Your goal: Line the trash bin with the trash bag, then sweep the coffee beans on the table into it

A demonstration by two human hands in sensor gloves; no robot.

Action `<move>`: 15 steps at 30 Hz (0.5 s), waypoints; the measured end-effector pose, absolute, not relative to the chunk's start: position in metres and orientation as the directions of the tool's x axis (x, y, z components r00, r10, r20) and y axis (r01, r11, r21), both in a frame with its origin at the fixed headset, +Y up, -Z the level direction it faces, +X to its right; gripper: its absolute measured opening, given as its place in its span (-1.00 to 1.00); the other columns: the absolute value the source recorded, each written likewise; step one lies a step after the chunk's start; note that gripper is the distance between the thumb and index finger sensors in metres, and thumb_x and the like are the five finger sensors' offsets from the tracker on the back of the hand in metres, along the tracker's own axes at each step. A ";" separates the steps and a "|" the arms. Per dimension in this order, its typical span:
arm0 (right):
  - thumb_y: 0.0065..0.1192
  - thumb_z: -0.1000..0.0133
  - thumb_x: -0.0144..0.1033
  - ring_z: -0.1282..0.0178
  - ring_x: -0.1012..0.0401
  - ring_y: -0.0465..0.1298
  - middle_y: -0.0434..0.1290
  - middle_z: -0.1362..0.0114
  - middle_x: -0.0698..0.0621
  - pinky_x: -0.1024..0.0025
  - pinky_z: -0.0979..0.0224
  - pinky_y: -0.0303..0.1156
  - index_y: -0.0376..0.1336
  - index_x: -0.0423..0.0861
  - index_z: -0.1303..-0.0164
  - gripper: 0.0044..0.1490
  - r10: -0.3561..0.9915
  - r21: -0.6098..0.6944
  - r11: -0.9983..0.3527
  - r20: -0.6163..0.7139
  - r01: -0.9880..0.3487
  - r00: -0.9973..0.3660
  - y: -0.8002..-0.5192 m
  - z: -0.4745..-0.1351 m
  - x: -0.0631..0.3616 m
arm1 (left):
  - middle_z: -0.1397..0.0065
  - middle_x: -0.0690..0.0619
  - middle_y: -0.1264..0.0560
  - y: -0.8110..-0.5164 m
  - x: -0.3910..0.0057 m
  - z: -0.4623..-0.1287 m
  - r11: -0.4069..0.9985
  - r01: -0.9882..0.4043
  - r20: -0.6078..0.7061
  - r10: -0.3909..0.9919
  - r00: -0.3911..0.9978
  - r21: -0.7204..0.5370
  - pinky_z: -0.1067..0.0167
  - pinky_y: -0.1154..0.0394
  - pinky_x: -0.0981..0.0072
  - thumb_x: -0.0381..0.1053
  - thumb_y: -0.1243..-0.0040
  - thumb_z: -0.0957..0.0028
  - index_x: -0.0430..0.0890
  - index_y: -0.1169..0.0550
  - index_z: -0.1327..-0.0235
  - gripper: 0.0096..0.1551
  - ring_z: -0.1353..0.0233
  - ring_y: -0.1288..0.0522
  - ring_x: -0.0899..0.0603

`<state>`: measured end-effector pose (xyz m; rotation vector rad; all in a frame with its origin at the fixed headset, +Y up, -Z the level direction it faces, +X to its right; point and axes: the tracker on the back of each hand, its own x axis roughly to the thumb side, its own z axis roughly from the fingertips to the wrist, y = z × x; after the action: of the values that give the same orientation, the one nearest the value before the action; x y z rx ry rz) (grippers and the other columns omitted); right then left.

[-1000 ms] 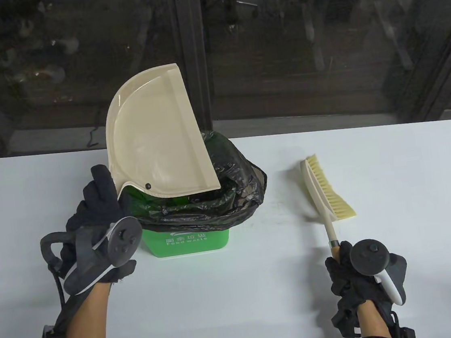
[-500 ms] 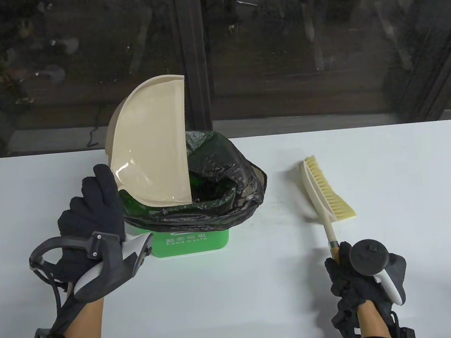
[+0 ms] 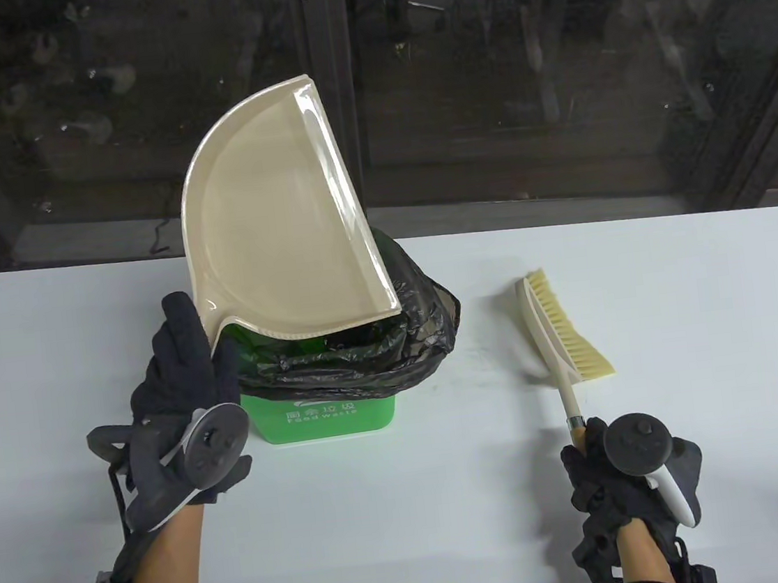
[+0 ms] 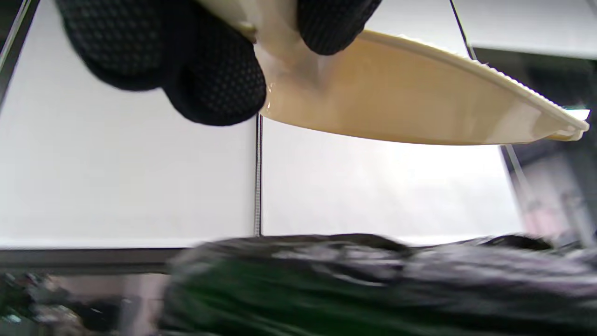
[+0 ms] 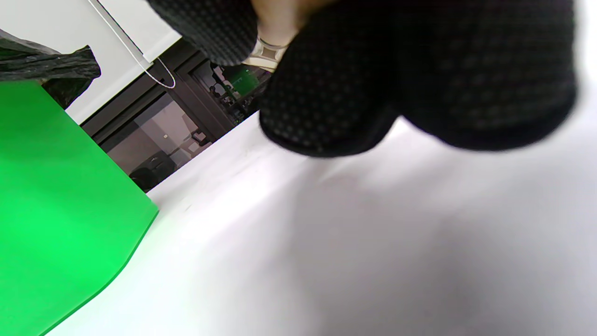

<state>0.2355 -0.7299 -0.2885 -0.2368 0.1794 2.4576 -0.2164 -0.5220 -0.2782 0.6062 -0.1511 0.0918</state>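
A green bin lined with a black trash bag stands on the white table. My left hand grips the handle of a cream dustpan, tilted up on edge over the bin's mouth. In the left wrist view my fingers pinch the dustpan above the bag. My right hand holds the handle of a cream brush, its bristles lying on the table right of the bin. No coffee beans show on the table.
A dark window wall runs behind the table's far edge. The right wrist view shows the bin's green side at the left and bare white table below my fingers.
The dustpan rocked: it turned narrow and lower half a second ago, and now faces the camera again, raised higher over the bin. A dark bean on its rim is gone. The brush stayed still.
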 end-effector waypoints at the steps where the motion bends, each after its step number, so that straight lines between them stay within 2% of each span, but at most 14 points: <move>1: 0.10 -0.19 -0.20 0.37 0.26 0.65 0.54 -0.02 -0.17 0.32 0.40 0.66 -0.08 -0.47 -0.45 -0.14 0.601 0.070 -0.777 -0.214 -0.626 -0.770 -0.730 -0.289 0.236 | -0.51 -0.39 -0.35 -0.524 -0.214 -0.277 0.814 -0.185 0.201 0.085 0.976 0.551 0.06 -0.59 0.02 -0.09 0.06 -0.53 -0.56 -0.06 -0.72 -0.23 -0.01 -0.66 -0.25; 3: 0.10 -0.20 -0.20 0.37 0.26 0.65 0.54 -0.02 -0.17 0.32 0.40 0.66 -0.09 -0.47 -0.45 -0.14 0.602 0.073 -0.775 -0.215 -0.627 -0.769 -0.730 -0.289 0.236 | -0.50 -0.40 -0.35 -0.531 -0.205 -0.275 0.801 -0.286 0.276 0.158 0.948 0.526 0.06 -0.59 0.02 -0.09 0.06 -0.53 -0.56 -0.06 -0.72 -0.23 -0.01 -0.66 -0.25; 6: 0.09 -0.20 -0.20 0.37 0.26 0.65 0.54 -0.02 -0.17 0.32 0.40 0.66 -0.09 -0.47 -0.45 -0.14 0.602 0.077 -0.774 -0.217 -0.629 -0.768 -0.730 -0.289 0.236 | -0.50 -0.40 -0.35 -0.538 -0.191 -0.272 0.799 -0.355 0.354 0.192 0.915 0.485 0.07 -0.59 0.03 -0.09 0.06 -0.53 -0.57 -0.07 -0.72 -0.23 0.00 -0.66 -0.25; 15: 0.08 -0.20 -0.21 0.37 0.25 0.65 0.53 -0.03 -0.18 0.31 0.40 0.66 -0.09 -0.47 -0.45 -0.14 0.576 0.074 -0.792 -0.242 -0.606 -0.781 -0.730 -0.288 0.238 | -0.50 -0.40 -0.36 -0.561 -0.149 -0.263 0.823 -0.429 0.515 0.201 0.833 0.372 0.07 -0.59 0.03 -0.09 0.05 -0.53 -0.56 -0.08 -0.72 -0.23 0.01 -0.66 -0.24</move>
<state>0.2382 -0.7297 -0.2879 -0.2737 0.1952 2.4800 -0.1488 -0.5605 -0.2633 0.5000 -0.4789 0.3489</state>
